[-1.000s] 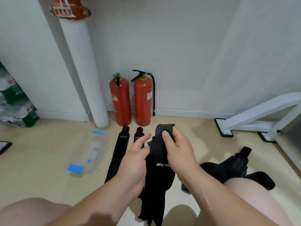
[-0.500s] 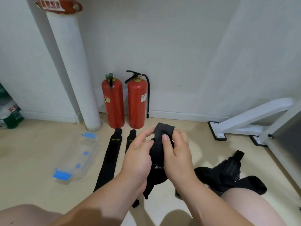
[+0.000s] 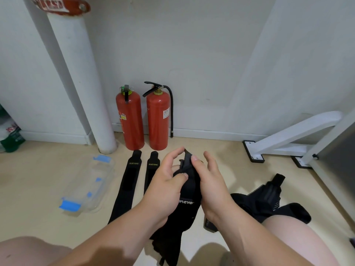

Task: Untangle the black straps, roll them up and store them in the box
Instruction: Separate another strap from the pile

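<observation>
Both the left hand and right hand pinch one black strap at centre. Two XUEYING straps lie flat at ten o'clock, one clear box at nine, one tangled strap pile at four, two fire extinguishers at twelve.

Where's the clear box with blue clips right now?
In the head view, the clear box lies on the floor at left, beside the leftmost flat strap, near the white pipe.
</observation>
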